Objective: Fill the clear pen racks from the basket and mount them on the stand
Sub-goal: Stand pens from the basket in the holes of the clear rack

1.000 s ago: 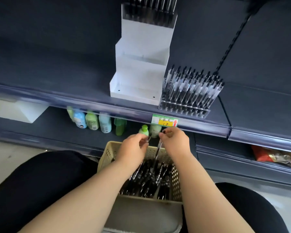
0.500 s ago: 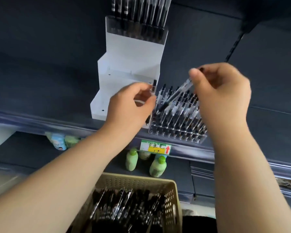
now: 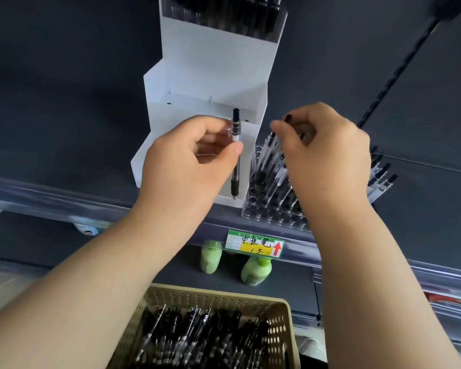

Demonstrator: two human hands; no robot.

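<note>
A white stepped stand (image 3: 205,62) sits on the dark shelf; its top step carries a clear rack of black pens (image 3: 224,17). To its right a second clear pen rack (image 3: 272,209) stands on the shelf, mostly filled. My left hand (image 3: 189,161) pinches one clear black-tipped pen (image 3: 235,155) upright, tip down, in front of the stand's lower step. Over the rack's left rows, my right hand (image 3: 322,145) grips the top of another pen (image 3: 270,145) that slants down into it. The beige basket (image 3: 277,315) below holds several loose black pens.
A green and yellow price tag (image 3: 254,243) hangs on the shelf's front rail. Two pale green bottles (image 3: 210,258) stand on the lower shelf beneath it. A black slotted upright (image 3: 399,65) runs diagonally at the right.
Both hands rose from the basket, each with a pen. Since half a second ago my right hand has dropped onto the rack with its pen; the left pen stays upright.
</note>
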